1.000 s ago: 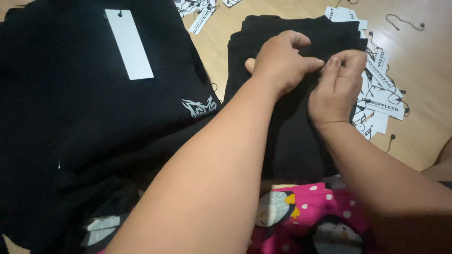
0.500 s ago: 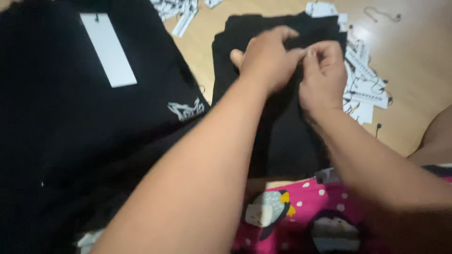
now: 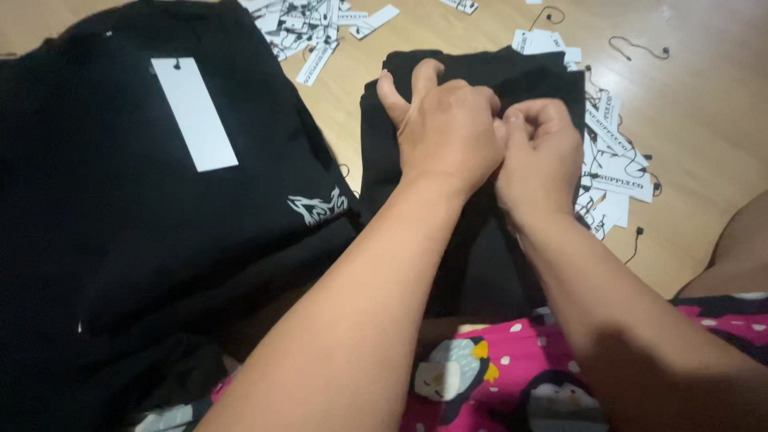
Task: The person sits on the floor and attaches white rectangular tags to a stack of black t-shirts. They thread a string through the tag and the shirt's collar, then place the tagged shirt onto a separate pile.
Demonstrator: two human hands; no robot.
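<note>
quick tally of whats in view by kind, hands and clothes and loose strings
hands: 2, left hand and right hand, both pinching the folded black garment
black garments: 2, the folded one and a larger black garment bearing a blank white tag
loose black strings on the floor: 2 plain to see
paper tags: scattered, too overlapped to count
total counted: 6

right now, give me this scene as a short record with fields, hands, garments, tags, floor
left hand: left hand pressed on the folded black garment, fingers curled
right hand: right hand pinching at the same garment, touching the left
other garment: black garment pile at left, white paper tag on top, small white emblem
loose tags: scattered white hang tags with black strings
surface: wooden floor
lap: pink penguin-print fabric
</note>
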